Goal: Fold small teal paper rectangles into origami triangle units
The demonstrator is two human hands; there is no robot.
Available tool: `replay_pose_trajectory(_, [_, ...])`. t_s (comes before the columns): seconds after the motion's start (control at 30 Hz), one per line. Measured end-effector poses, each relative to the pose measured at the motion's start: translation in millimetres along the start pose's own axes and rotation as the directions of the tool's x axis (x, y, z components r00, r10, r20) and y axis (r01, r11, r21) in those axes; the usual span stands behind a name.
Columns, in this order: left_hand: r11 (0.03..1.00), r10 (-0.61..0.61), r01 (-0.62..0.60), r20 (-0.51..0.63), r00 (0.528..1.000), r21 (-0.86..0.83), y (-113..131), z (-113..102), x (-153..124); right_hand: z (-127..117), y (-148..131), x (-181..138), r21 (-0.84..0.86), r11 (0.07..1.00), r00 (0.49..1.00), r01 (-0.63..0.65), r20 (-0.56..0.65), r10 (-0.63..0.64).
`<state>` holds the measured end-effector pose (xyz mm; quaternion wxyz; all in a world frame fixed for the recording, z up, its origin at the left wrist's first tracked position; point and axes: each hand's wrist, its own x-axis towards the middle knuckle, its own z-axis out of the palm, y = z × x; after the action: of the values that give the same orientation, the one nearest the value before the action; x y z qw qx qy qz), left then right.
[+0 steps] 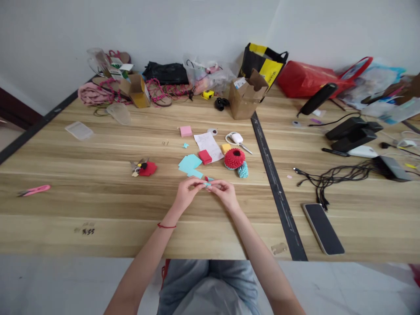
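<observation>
Between my two hands is a small folded piece of light blue paper point(208, 184), pinched at both ends. My left hand point(189, 190) has its fingers closed on the paper's left side. On the right side, my right hand point(224, 192) grips it in the same way. Just beyond my fingers lie loose light blue paper sheets point(189, 163) and a small red and blue folded piece point(208, 178). A red and blue folded-paper model point(234, 158) rests to the right, near a red paper stack point(205, 156).
A white instruction-like sheet point(210, 146), yellow paper stack point(226, 148), pink paper stack point(185, 131) and scissors point(244, 146) lie beyond. Keys with a red pouch point(147, 169) and pink snips point(34, 190) are left. A phone point(323, 228) and cables point(341, 175) lie right. Cardboard box point(244, 99) behind.
</observation>
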<state>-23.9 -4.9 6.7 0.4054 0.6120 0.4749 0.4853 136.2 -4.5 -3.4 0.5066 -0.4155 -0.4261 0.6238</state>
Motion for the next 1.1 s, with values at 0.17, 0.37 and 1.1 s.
replay_pose_trajectory(0.17, [1.000,-0.004,0.005,0.007,1.000,-0.027,0.0,-0.9,0.2,0.5,-0.9,-0.2,-0.037,0.999,0.999,0.038,-0.023,-0.039])
replay_pose_trajectory(0.37, [1.000,-0.010,0.010,0.002,1.000,-0.028,0.5,-0.6,0.6,1.7,-3.3,-0.2,-0.090,0.993,0.996,0.074,-0.041,-0.078])
replay_pose_trajectory(1.1, [0.996,0.070,-0.071,0.030,0.997,0.046,7.3,-3.3,0.6,3.2,-5.1,-2.3,-0.132,0.981,0.988,0.146,-0.038,-0.152])
